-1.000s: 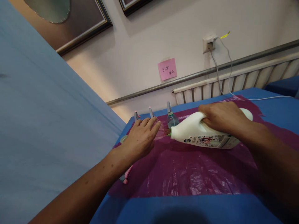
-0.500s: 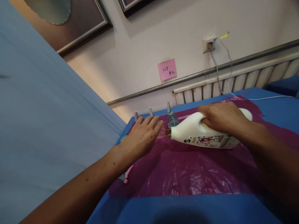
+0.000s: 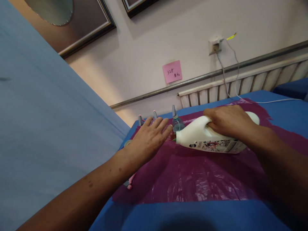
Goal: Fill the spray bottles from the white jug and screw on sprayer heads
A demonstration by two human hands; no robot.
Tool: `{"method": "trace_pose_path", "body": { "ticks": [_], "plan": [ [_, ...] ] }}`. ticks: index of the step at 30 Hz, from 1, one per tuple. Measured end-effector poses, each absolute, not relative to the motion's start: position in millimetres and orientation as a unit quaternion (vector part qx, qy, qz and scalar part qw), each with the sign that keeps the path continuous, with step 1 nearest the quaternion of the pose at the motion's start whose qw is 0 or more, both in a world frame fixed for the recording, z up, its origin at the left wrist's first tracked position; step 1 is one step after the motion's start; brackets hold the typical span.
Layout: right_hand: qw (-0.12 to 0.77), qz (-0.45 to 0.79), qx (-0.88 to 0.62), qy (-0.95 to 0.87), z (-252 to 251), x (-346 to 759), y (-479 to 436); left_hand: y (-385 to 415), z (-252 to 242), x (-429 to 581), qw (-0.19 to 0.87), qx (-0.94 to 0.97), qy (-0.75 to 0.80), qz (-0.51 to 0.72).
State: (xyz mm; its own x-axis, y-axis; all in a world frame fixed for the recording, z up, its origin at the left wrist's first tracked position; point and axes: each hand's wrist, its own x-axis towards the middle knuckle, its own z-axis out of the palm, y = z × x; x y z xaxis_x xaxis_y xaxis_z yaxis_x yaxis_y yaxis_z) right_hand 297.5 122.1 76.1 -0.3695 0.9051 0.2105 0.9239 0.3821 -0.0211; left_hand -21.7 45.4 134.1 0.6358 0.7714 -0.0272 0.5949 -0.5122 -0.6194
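A white detergent bottle (image 3: 199, 136) lies on its side on a purple plastic sheet (image 3: 192, 176), mouth pointing left. My right hand (image 3: 228, 120) is closed round the bottle's handle from above. My left hand (image 3: 146, 141) reaches in from the lower left, fingers together and laid over a small clear cup right at the bottle's mouth. The cup is almost wholly hidden under those fingers. A small clear spray bottle (image 3: 176, 122) with a grey nozzle stands just behind the fingertips.
The sheet covers a blue-clothed table (image 3: 192, 215). Two more grey nozzles (image 3: 140, 120) poke up behind my left hand. A pink clip (image 3: 131, 179) lies at the sheet's left edge. A radiator (image 3: 240, 86), a socket with a cable (image 3: 215, 45) and a pink note (image 3: 172, 71) are behind; blue fabric (image 3: 48, 128) fills the left.
My left hand has slid a little to the right and up, closing over the clear cup that showed under its fingers a second ago. The bottle and right hand have barely moved.
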Motion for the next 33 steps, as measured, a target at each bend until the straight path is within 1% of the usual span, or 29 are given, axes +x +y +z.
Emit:
{"method": "trace_pose_path", "body": {
  "ticks": [6,10,17,20,23,27,30,33],
  "plan": [
    [0.088,-0.046,-0.558,-0.824,73,298,126,44,138,-14,0.305,-0.857,-0.385,0.156],
    [0.092,-0.038,-0.556,-0.825,75,299,127,45,134,-20,0.294,-0.861,-0.39,0.138],
    [0.105,-0.027,-0.57,-0.815,73,307,132,41,123,-35,0.267,-0.834,-0.469,0.111],
    [0.118,-0.032,-0.577,-0.807,71,311,134,38,113,-43,0.234,-0.826,-0.508,0.069],
    [0.129,-0.035,-0.581,-0.803,70,316,135,34,96,-52,0.159,-0.818,-0.552,0.004],
    [0.135,-0.022,-0.584,-0.8,72,319,134,30,68,-50,-0.002,-0.787,-0.606,-0.115],
    [0.128,-0.009,-0.596,-0.793,76,322,133,29,46,-38,-0.139,-0.711,-0.654,-0.219],
    [0.125,0.006,-0.615,-0.779,78,327,134,27,23,-25,-0.227,-0.639,-0.677,-0.285]
  ]
}}
